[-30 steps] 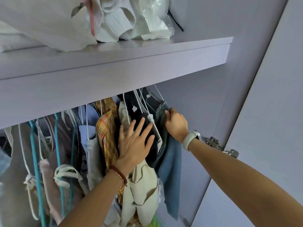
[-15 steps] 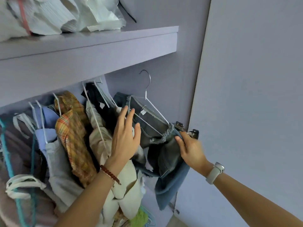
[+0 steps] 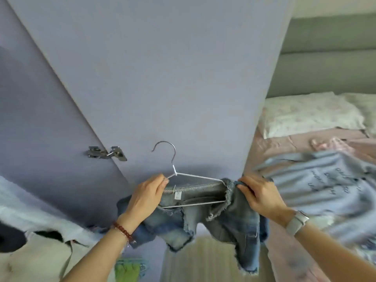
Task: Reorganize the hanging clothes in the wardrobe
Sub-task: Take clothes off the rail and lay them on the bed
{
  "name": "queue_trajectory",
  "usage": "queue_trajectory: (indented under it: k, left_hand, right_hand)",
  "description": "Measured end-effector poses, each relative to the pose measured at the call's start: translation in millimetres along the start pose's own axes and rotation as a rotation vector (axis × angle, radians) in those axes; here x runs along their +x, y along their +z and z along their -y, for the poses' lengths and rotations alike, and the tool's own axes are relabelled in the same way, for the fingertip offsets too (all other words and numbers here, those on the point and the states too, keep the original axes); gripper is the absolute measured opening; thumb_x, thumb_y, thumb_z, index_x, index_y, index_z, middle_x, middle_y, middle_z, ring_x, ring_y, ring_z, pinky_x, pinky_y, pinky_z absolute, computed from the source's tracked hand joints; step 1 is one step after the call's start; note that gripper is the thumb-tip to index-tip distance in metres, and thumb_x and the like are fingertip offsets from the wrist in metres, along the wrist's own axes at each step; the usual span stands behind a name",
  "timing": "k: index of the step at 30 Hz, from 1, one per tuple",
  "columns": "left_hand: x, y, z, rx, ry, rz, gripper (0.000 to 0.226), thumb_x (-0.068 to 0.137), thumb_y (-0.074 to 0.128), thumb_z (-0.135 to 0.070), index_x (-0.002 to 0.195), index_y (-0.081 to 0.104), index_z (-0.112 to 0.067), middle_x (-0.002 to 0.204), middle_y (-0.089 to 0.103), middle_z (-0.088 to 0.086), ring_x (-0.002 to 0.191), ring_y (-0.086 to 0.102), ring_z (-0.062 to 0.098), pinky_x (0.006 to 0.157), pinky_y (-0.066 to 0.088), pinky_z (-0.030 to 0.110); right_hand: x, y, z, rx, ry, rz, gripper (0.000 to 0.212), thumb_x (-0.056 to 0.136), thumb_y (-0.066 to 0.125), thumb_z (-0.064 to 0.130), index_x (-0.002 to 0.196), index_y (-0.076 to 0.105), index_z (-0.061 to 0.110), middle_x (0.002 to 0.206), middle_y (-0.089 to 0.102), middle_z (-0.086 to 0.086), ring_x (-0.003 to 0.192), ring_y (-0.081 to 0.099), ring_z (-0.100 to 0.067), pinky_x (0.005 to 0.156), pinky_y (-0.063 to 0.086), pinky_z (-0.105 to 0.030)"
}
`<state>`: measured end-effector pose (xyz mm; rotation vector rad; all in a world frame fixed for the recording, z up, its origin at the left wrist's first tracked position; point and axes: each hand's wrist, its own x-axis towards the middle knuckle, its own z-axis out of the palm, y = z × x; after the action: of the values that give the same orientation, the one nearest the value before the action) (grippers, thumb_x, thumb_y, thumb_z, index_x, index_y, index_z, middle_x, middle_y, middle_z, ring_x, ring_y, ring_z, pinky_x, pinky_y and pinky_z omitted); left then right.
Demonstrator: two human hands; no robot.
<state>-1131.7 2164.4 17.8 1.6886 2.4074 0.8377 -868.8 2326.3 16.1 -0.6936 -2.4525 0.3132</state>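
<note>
Left hand (image 3: 145, 195): fingers pinch the hanger (image 3: 191, 176).
Right hand (image 3: 261, 195): fingers grip the denim shorts (image 3: 205, 216).
Risk: shorts could slide off the tilted wire.

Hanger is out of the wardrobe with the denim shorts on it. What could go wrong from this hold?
The denim shorts hang bunched over the white wire hanger; they could slide off if it tips. The left hand grips one end, the right hand pinches the fabric, not the wire. The bare hook could scrape the wardrobe door.
</note>
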Motion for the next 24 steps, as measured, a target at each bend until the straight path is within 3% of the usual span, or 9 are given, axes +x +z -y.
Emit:
queue_trajectory:
  k: [1, 4, 7, 11, 14, 18, 22, 24]
  left_hand:
    - [2.1, 9.9, -15.8, -0.067, 0.000, 0.000, 0.020, 0.093, 0.052, -0.019, 0.078, 0.059, -0.009, 0.061, 0.052, -0.008, 0.055, 0.050, 0.008, 0.056, 0.041, 0.028]
    - [17.0, 51.5, -88.4, -0.307, 0.020, 0.057, 0.007, 0.085, 0.065, -0.017, 0.079, 0.068, -0.014, 0.059, 0.057, -0.015, 0.061, 0.055, 0.004, 0.056, 0.040, 0.017]
    - [30.0, 92.3, -165.3, -0.435, 0.123, 0.154, 0.004, 0.082, 0.068, -0.018, 0.079, 0.071, -0.016, 0.062, 0.062, -0.019, 0.066, 0.059, 0.004, 0.059, 0.044, 0.015]
    - [56.2, 139.9, -246.6, -0.469, 0.255, 0.164, 0.006, 0.083, 0.067, -0.018, 0.083, 0.071, -0.014, 0.071, 0.062, -0.018, 0.065, 0.059, -0.001, 0.062, 0.045, 0.010]
    - [80.9, 173.1, -295.0, -0.505, 0.286, 0.168, 0.006, 0.084, 0.065, -0.014, 0.083, 0.070, -0.010, 0.076, 0.061, -0.011, 0.072, 0.059, 0.005, 0.068, 0.046, 0.013]
    - [112.9, 200.5, -335.6, -0.488, 0.292, 0.100, 0.005, 0.082, 0.067, -0.009, 0.083, 0.071, -0.006, 0.074, 0.055, -0.011, 0.067, 0.055, 0.001, 0.065, 0.039, 0.003]
    - [153.6, 203.9, -352.4, -0.419, 0.330, -0.051, 0.007, 0.081, 0.068, -0.007, 0.086, 0.072, -0.003, 0.083, 0.060, 0.003, 0.070, 0.055, 0.013, 0.068, 0.038, 0.011]
    - [175.9, 203.6, -363.1, -0.401, 0.346, -0.119, 0.009, 0.080, 0.069, -0.009, 0.087, 0.072, -0.003, 0.085, 0.061, 0.006, 0.073, 0.057, 0.018, 0.074, 0.042, 0.022]
  right_hand:
    - [-11.5, -6.6, -11.5, 0.000, 0.074, -0.006, 0.034, 0.087, 0.041, 0.031, 0.079, 0.064, 0.007, 0.070, 0.064, -0.005, 0.064, 0.064, -0.025, 0.054, 0.044, -0.030]
    - [-57.8, -39.1, -51.2, -0.032, 0.284, -0.009, 0.026, 0.082, 0.049, 0.026, 0.092, 0.066, 0.008, 0.081, 0.066, -0.006, 0.073, 0.065, -0.027, 0.057, 0.053, -0.036]
    - [-103.3, -76.2, -88.0, -0.128, 0.330, -0.021, 0.035, 0.083, 0.042, 0.032, 0.096, 0.065, 0.009, 0.080, 0.066, -0.003, 0.068, 0.065, -0.022, 0.055, 0.052, -0.029]
    - [-145.1, -124.1, -134.7, -0.215, 0.431, -0.128, 0.031, 0.087, 0.043, 0.027, 0.092, 0.065, 0.007, 0.077, 0.069, -0.002, 0.060, 0.066, -0.020, 0.045, 0.053, -0.031]
    - [-162.3, -156.1, -166.3, -0.272, 0.487, -0.161, 0.027, 0.086, 0.048, 0.027, 0.089, 0.067, 0.010, 0.065, 0.069, -0.001, 0.047, 0.063, -0.019, 0.039, 0.050, -0.027]
    - [-164.8, -179.7, -193.9, -0.211, 0.537, -0.120, 0.021, 0.087, 0.052, 0.021, 0.094, 0.068, 0.009, 0.059, 0.068, -0.006, 0.044, 0.060, -0.024, 0.042, 0.049, -0.031]
    - [-137.9, -177.1, -210.7, -0.112, 0.605, -0.238, 0.017, 0.091, 0.053, 0.018, 0.097, 0.066, 0.010, 0.070, 0.070, -0.007, 0.056, 0.062, -0.028, 0.050, 0.048, -0.033]
    - [-120.5, -177.5, -221.0, -0.085, 0.642, -0.313, 0.016, 0.091, 0.053, 0.019, 0.096, 0.066, 0.010, 0.071, 0.070, -0.007, 0.058, 0.062, -0.028, 0.051, 0.045, -0.031]
